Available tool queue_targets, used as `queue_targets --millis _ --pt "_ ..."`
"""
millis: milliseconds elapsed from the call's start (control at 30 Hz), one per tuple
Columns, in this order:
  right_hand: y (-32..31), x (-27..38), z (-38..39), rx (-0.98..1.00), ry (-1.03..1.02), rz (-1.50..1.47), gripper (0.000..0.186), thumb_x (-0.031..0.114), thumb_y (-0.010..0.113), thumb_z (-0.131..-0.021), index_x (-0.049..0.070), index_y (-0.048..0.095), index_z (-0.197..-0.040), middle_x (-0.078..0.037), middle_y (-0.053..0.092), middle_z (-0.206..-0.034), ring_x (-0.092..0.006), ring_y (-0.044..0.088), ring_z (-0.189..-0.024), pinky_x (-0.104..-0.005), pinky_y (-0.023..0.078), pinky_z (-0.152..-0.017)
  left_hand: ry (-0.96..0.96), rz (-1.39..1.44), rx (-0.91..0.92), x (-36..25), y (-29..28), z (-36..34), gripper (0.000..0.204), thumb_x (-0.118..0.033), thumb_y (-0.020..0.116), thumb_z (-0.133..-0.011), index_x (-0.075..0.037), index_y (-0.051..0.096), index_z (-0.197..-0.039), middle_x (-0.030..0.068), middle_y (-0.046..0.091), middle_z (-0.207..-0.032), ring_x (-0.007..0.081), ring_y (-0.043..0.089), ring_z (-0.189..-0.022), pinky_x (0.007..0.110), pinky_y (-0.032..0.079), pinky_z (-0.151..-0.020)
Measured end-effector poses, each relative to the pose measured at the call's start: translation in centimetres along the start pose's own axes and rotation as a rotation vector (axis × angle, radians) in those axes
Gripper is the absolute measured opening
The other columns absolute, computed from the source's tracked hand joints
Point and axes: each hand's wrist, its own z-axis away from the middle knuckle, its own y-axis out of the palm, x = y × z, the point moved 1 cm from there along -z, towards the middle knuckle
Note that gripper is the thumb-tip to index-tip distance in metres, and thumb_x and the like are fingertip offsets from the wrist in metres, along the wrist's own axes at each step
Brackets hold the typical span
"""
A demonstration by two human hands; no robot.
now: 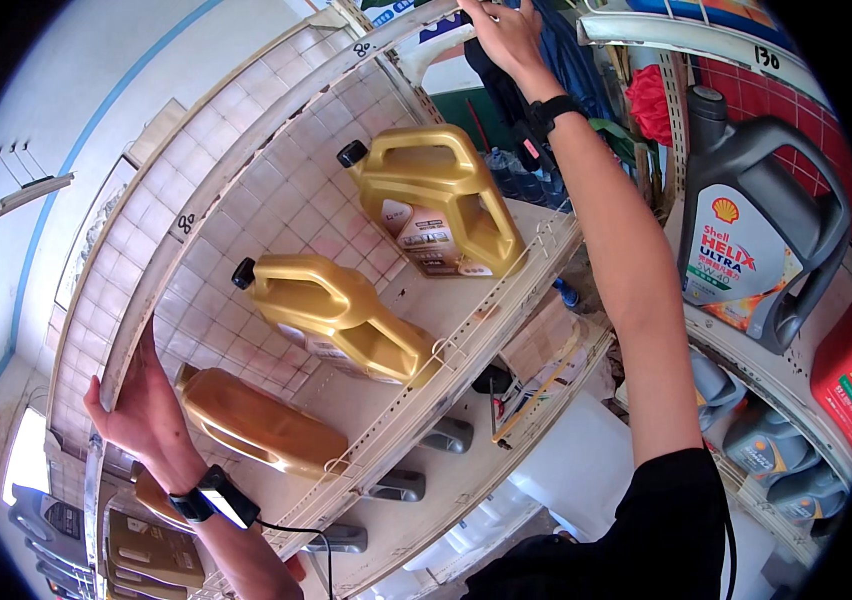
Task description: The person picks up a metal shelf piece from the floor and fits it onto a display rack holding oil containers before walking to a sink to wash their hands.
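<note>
Low at lower left: left hand (141,405) clamped on front edge of upper shelf board (246,140), fingers curled over the lip, thumb beneath. Just under it on tiled shelf (426,320), three gold jugs (331,315) in a row, caps pointing up-left. Board's long axis runs diagonally up to right hand (506,35) gripping the far end. Right fingertips cut off by frame edge; grip depth unclear. Grey jug (761,215) well apart, right.
</note>
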Motion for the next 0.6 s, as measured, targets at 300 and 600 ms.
queue_targets --millis 300,600 --pt "-0.8 0.6 -0.5 0.18 0.159 -0.234 0.062 0.058 0.054 -0.09 0.001 0.069 -0.07 -0.017 0.066 -0.068 -0.0293 0.065 -0.069 -0.0403 0.045 -0.064 0.041 -0.042 -0.035 0.0 0.2 0.1 0.069 -0.017 0.055 -0.083 0.013 0.026 -0.138 0.0333 0.037 -0.141 0.0457 0.031 -0.137 0.059 0.019 -0.119" --pt "-0.5 -0.8 -0.7 0.142 0.061 -0.06 0.067 0.058 0.044 -0.093 -0.002 0.069 -0.076 -0.025 0.067 -0.08 -0.0408 0.064 -0.09 -0.0467 0.046 -0.079 0.015 -0.016 0.055 -0.1 -0.5 0.3 0.087 -0.007 0.053 -0.078 0.008 0.004 -0.148 0.0353 0.008 -0.153 0.0513 0.009 -0.142 0.06 0.016 -0.118"
